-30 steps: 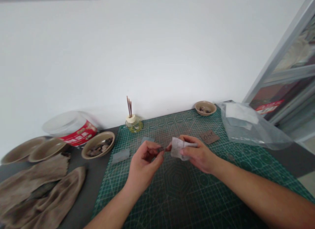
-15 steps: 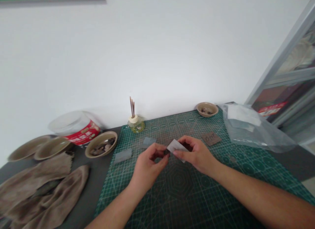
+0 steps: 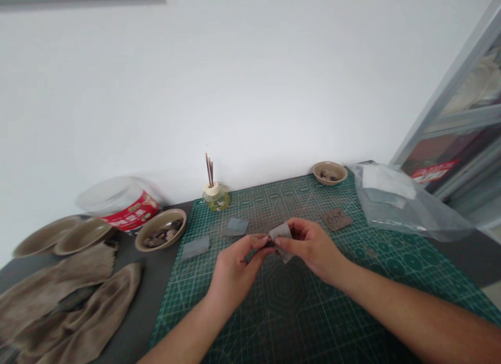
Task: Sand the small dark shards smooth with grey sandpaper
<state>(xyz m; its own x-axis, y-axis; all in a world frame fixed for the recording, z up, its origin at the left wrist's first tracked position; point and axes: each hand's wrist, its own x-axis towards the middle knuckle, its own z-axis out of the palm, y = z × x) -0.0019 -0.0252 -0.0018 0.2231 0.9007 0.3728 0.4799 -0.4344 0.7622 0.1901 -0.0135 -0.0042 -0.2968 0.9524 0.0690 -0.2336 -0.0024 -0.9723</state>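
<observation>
Above the green cutting mat (image 3: 305, 306), my right hand (image 3: 313, 246) pinches a folded pale grey piece of sandpaper (image 3: 281, 231) between thumb and fingers. My left hand (image 3: 237, 262) is closed in a pinch on a small dark piece (image 3: 270, 243), mostly hidden by the fingertips; its kind cannot be made out. The sandpaper touches that dark piece where both hands meet. On the mat lie two more grey sandpaper pieces, one folded (image 3: 237, 226) and one flatter (image 3: 195, 247). To the right is a brown sandpaper square (image 3: 335, 219) with "240" handwritten on it.
A bowl of dark stone-like bits (image 3: 161, 231) stands left, beside a red-labelled tub (image 3: 131, 210), other bowls (image 3: 84, 236) and a brown cloth (image 3: 94, 312). A reed diffuser (image 3: 216, 196), a small bowl (image 3: 329, 173) and a plastic bag (image 3: 407, 207) line the back.
My left fingertips have moved slightly right, closer against the sandpaper. The sandpaper has tilted and now bends around the dark piece.
</observation>
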